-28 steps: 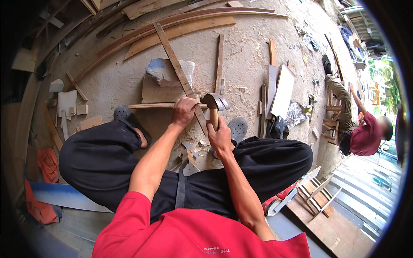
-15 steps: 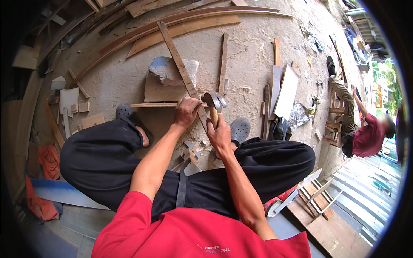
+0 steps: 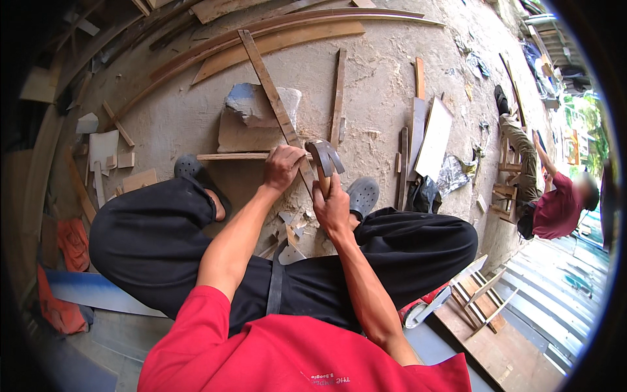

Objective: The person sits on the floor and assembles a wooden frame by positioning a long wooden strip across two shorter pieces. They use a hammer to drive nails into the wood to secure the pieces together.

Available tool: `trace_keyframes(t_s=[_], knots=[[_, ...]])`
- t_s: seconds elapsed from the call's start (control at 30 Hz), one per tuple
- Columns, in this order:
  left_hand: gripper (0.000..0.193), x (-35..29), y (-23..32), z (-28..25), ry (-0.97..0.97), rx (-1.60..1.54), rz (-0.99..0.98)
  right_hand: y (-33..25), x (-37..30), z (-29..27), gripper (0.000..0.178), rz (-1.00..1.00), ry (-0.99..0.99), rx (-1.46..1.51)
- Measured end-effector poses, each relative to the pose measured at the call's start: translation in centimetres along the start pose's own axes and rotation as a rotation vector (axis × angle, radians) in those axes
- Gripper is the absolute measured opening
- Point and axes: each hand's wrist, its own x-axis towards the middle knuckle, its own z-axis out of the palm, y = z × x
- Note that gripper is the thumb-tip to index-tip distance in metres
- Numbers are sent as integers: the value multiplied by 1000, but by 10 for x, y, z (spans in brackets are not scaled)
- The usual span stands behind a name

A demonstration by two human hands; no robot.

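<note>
My right hand [image 3: 332,208] is wrapped round the wooden handle of a claw hammer [image 3: 324,157], its dark metal head raised beside my left fingertips. A long narrow wooden strip [image 3: 270,90] slants away from me toward the far left, and its near part passes between my hands. Closed on the edge of that strip is my left hand [image 3: 283,167]; whether its fingertips also pinch something small is hidden. Beneath the strip, a thin board [image 3: 228,157] lies crosswise against a pale block [image 3: 251,134].
Long planks [image 3: 281,46] lie across the far ground. At right are a white board [image 3: 434,140], silvery plastic [image 3: 454,175] and wood pieces. Scraps [image 3: 294,228] litter the ground between my feet. Another person in a dark red shirt [image 3: 558,209] works at the far right.
The hammer head has tilted, and its claw now points more downward to the right. My left hand and the wooden strip stay nearly where they were.
</note>
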Motion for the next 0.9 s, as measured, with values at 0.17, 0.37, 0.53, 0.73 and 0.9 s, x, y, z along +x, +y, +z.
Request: trace_keyframes(t_s=[0.17, 0.37, 0.53, 0.73, 0.9], knots=[[12, 0, -2, -1, -18, 16, -13, 8, 0, 4, 23, 30, -47, -64], [12, 1, -2, 0, 9, -12, 10, -4, -3, 0, 23, 34, -16, -33], [14, -4, -6, 2, -32, 36, -7, 6, 0, 3, 24, 77, -112, -93], [18, -2, -3, 1, -47, -28, -28, 4, -1, -1, 25, 104, -30, -43], [27, 5, 9, -5, -42, -112, -112, 8, 4, -6, 26, 141, 33, 8]])
